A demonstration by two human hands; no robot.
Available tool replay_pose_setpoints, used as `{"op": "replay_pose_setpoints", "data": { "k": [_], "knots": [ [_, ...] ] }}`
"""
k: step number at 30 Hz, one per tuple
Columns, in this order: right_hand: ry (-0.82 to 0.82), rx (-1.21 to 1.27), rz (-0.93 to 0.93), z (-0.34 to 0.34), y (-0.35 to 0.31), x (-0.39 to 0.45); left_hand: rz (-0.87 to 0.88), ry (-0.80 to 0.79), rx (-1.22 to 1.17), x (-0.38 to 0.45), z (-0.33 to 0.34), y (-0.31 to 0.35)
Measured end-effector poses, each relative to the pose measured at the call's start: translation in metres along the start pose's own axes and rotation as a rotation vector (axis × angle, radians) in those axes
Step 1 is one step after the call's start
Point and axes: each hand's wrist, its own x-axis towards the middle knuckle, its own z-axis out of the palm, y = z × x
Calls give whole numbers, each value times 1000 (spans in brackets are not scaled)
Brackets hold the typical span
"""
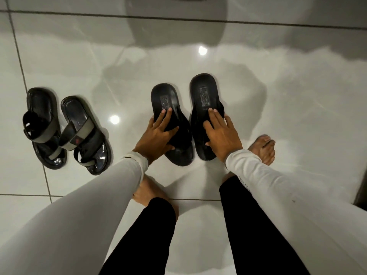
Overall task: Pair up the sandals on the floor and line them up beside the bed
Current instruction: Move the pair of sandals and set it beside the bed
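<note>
Two plain black slip-on sandals lie side by side on the white tiled floor, heels pointing away from me. My left hand [156, 133] grips the left black sandal [164, 100] over its strap, fingers on the footbed. The right black sandal [204, 92] is held the same way by my right hand [222, 133]. Further left, a second pair with grey straps stands together: one strapped sandal [42, 124] and its mate [85, 133], slightly splayed at the toes.
My bare feet [264, 149] stand on the glossy tiles just behind the black sandals. A dark vertical edge [360, 195] shows at the right border. Grout lines cross the floor, and ceiling lights reflect in it.
</note>
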Motion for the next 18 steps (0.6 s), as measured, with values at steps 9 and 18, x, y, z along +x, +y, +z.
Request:
{"op": "replay_pose_setpoints", "data": {
  "k": [9,18],
  "knots": [
    [-18,71,157,-9,64,-2,-37,14,18,70,-28,55],
    [-7,75,229,-49,175,-3,65,22,121,171,-79,129]
  ]
}}
